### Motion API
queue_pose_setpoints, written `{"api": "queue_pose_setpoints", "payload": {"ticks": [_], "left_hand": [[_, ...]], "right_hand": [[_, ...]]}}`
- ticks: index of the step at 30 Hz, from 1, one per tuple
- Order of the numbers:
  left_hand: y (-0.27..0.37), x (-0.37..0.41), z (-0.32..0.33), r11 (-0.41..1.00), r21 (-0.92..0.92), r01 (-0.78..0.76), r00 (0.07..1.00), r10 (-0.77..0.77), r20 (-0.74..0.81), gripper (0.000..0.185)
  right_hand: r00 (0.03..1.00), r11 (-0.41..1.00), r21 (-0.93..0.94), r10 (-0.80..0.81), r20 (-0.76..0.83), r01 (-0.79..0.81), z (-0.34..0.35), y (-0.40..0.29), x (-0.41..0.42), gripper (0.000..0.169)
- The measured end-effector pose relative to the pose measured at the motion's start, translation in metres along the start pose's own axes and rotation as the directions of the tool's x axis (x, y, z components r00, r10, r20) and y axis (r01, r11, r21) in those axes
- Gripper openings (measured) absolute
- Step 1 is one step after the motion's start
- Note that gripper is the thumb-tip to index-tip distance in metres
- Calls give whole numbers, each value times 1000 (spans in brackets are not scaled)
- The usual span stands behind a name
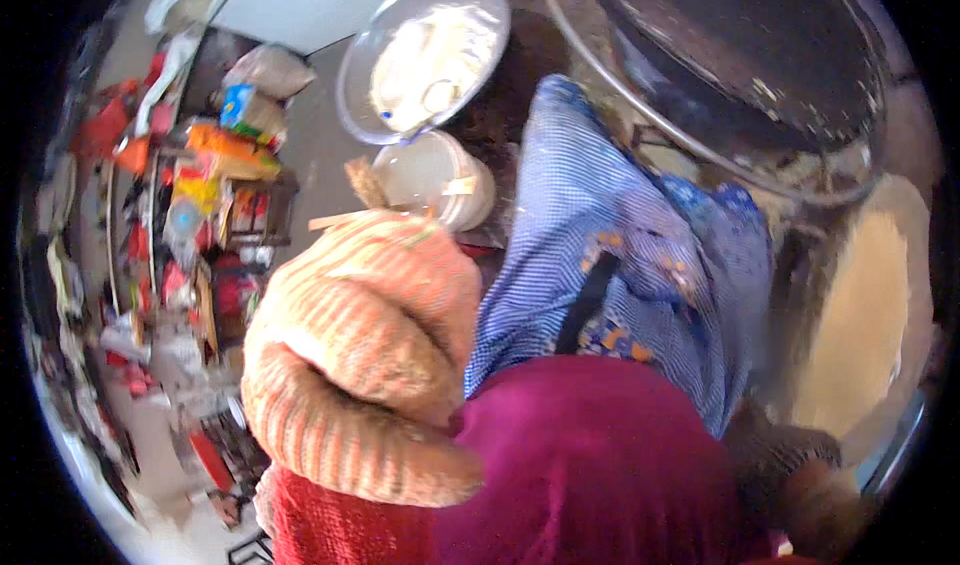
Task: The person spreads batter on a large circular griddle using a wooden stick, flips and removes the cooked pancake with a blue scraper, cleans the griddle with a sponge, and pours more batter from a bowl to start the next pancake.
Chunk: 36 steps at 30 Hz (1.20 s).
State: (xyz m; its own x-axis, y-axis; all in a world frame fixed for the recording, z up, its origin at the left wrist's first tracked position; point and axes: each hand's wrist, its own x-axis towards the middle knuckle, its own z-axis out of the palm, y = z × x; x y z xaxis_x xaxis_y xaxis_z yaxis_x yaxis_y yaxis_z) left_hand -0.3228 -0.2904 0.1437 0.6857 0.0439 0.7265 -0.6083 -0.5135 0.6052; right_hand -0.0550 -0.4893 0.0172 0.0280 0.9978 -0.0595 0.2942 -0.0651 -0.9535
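Note:
My left hand point(367, 340), in a ribbed orange-and-white knit glove, is close to the camera. Its fingers curl inward beside the magenta garment point(592, 452) on my body. A thin wooden stick point(330, 221) shows past the glove's far edge; whether the hand grips it is hidden. Beyond the glove are a white bucket point(427, 175) of cloudy liquid and a clear plastic basin point(349, 84) holding a pale, batter-like mass. At lower right, a blurred brownish shape appears to be my right hand point(821, 490), near a round tan sheet point(862, 325); its grip is unclear.
A large round griddle with a dark surface point(750, 32) and a metal rim point(645, 114) stands at upper right. Blue checked cloth point(555, 190) covers my lap. Colourful packages point(232, 152) and clutter crowd the left side, near a small wooden stool point(262, 212).

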Motion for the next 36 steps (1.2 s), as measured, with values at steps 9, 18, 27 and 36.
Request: {"api": "queue_pose_setpoints", "payload": {"ticks": [9,18,27,36], "left_hand": [[-7,-37,-43,965,-16,-260,823,213,-527,36],[-27,-100,-81,984,177,0,661,133,-739,35],[-214,-98,-33,458,758,464,749,-660,-60,51],[-403,-120,-44,10,1000,-6,461,-887,12,65]], "right_hand": [[990,984,105,142,25,-144,-7,3,14,21],[969,915,359,230,-93,-183,-29,-4,0,22],[773,700,679,550,-316,-221,-2,146,-6,24],[-21,467,747,842,-540,-474,70,340,-207,27]]}}
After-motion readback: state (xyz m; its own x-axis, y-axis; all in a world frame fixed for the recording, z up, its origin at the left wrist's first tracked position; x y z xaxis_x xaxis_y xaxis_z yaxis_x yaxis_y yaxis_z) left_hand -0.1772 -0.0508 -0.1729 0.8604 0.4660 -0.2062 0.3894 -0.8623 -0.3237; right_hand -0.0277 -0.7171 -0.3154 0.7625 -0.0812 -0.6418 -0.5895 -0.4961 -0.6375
